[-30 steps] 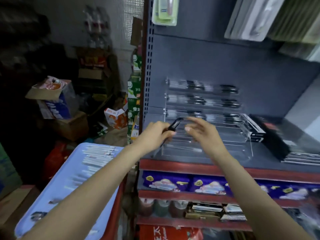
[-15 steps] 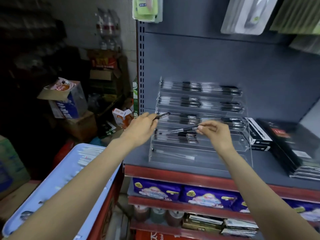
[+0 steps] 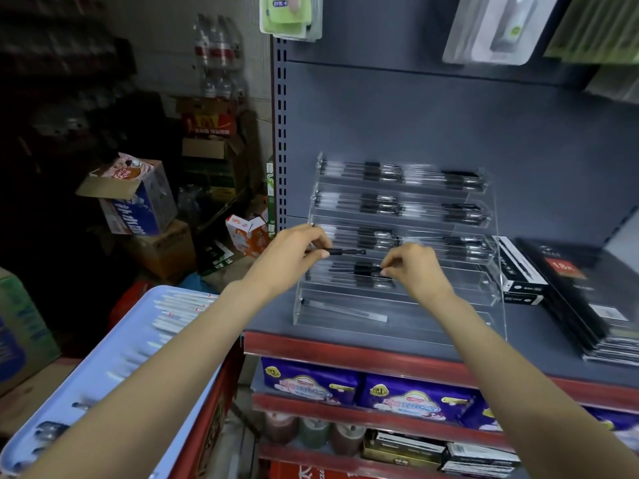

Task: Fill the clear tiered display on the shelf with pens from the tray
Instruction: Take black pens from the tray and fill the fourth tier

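Left hand point(image 3: 297, 252) gripping a black-capped pen point(image 3: 340, 251) before the clear acrylic tiered display point(image 3: 397, 243) on the grey shelf point(image 3: 518, 344), right hand point(image 3: 413, 266) pinching a pen on the fourth tier, pale blue tray point(image 3: 114, 361) lower left holding white pens point(image 3: 173, 312).

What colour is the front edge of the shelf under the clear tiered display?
Red, on the grey metal shelf's front edge; the head view shows it.

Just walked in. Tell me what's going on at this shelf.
A person is stocking a clear tiered display on the grey shelf with pens. The left hand holds a black pen in front of the middle tiers, while the right hand pinches a pen lying in the fourth tier. The upper tiers hold pens; the bottom one is nearly bare. More pens lie on the blue tray at the left.
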`<state>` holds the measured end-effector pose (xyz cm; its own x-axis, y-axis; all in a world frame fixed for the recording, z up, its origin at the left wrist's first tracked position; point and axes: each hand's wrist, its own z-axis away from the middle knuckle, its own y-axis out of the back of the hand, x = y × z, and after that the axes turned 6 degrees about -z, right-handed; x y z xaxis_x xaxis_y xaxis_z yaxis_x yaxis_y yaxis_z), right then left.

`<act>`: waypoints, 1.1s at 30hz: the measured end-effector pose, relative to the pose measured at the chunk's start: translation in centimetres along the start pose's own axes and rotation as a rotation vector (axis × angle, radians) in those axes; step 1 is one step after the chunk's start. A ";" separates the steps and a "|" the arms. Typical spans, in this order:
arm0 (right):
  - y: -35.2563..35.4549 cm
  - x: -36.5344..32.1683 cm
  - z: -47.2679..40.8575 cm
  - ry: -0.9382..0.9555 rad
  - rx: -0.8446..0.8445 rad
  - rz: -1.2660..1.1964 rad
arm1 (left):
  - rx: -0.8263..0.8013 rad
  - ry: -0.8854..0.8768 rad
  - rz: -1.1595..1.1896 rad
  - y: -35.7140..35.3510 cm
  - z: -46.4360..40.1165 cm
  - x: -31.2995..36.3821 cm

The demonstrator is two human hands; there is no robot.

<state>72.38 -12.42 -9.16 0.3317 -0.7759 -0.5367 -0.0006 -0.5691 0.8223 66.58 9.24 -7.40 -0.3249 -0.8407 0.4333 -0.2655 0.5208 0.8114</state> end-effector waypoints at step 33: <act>1.0 -1.1 1.0 -0.031 -0.067 -0.083 | 0.064 0.452 0.206 -1.5 1.4 -1.7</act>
<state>71.04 -12.37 -7.95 0.2989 -0.7356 -0.6080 0.0887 -0.6129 0.7852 66.27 10.07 -9.94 0.0454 -0.6921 0.7203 -0.2971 0.6791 0.6712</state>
